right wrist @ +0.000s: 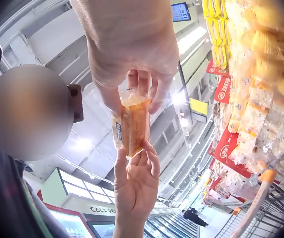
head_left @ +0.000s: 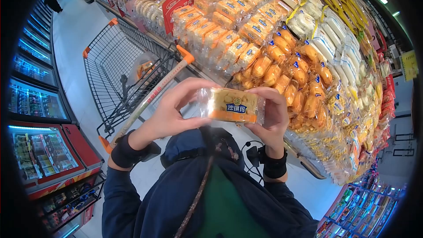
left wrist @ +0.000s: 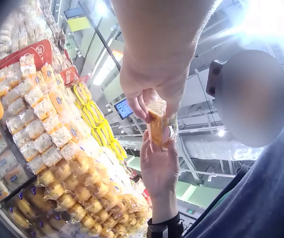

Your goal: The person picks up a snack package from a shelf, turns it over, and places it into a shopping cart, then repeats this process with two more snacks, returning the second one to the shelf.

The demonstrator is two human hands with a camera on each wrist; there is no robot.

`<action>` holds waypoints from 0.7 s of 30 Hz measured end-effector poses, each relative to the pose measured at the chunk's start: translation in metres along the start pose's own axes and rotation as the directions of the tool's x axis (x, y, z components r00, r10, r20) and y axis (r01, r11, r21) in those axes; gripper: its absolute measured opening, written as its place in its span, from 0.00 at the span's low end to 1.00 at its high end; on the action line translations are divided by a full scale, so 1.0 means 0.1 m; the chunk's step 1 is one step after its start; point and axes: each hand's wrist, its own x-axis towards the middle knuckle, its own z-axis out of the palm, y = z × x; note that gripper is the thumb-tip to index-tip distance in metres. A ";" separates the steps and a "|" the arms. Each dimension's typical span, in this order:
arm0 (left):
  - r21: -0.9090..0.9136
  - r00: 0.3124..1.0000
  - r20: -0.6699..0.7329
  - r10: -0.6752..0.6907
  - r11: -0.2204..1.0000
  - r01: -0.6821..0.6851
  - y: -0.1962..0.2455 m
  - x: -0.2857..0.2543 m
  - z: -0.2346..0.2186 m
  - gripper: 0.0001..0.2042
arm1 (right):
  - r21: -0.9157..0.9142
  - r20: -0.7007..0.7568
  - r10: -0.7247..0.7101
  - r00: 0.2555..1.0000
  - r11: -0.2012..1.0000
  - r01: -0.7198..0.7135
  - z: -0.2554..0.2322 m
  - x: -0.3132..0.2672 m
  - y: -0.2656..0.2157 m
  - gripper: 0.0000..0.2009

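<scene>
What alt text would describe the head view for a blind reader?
A person's left hand and right hand hold a wrapped snack by its ends. A shopping cart stands at picture left, beside heaped packaged foods.

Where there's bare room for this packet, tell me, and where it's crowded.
For the packet, the cart offers bare room between the bagged item inside and its cooler-facing side. Bare floor runs between the cart and the glass-fronted coolers. Crowded: across from the coolers, orange-labelled packs and wrapped bread lie tightly together.
</scene>
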 end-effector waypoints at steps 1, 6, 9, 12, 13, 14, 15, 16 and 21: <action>0.013 1.000 0.017 0.016 1.000 -0.016 -0.02 -0.01 -0.02 0.28 | -0.016 0.011 -0.022 1.000 1.000 0.023 0.00 -0.01 0.00 0.33; -0.003 0.999 0.043 0.031 1.000 -0.030 -0.01 -0.06 -0.03 0.28 | 0.084 0.014 -0.037 0.999 0.996 0.035 0.03 -0.05 -0.02 0.31; 0.012 0.997 0.049 0.054 0.998 -0.055 -0.01 -0.07 -0.03 0.29 | 0.044 0.010 -0.035 0.999 0.998 0.035 0.03 -0.07 -0.02 0.33; 0.016 0.996 0.040 0.075 0.997 -0.076 0.00 -0.08 -0.02 0.29 | 0.192 -0.018 0.042 0.999 0.981 -0.037 0.05 -0.10 -0.03 0.33; 0.017 0.996 0.031 0.083 0.996 -0.084 0.00 -0.09 -0.01 0.29 | 0.276 -0.022 0.079 0.997 0.959 -0.069 0.06 -0.11 -0.03 0.32; 0.018 0.996 0.022 0.092 0.996 -0.092 -0.01 -0.09 -0.01 0.29 | 0.299 -0.014 0.061 0.998 0.953 -0.054 0.04 -0.11 -0.01 0.31; 0.060 0.992 0.021 0.122 0.991 -0.123 0.00 -0.09 -0.01 0.28 | 0.321 -0.005 0.043 0.999 0.946 -0.039 0.01 -0.11 0.04 0.30; 0.101 0.988 0.020 0.153 0.983 -0.154 0.01 -0.09 -0.01 0.28 | 0.344 0.003 0.025 1.000 0.939 -0.025 -0.01 -0.11 0.06 0.29; 0.275 0.969 0.001 0.246 0.932 -0.236 0.03 -0.10 0.00 0.27 | 0.373 -0.017 0.069 0.997 0.926 -0.058 0.03 -0.11 0.06 0.25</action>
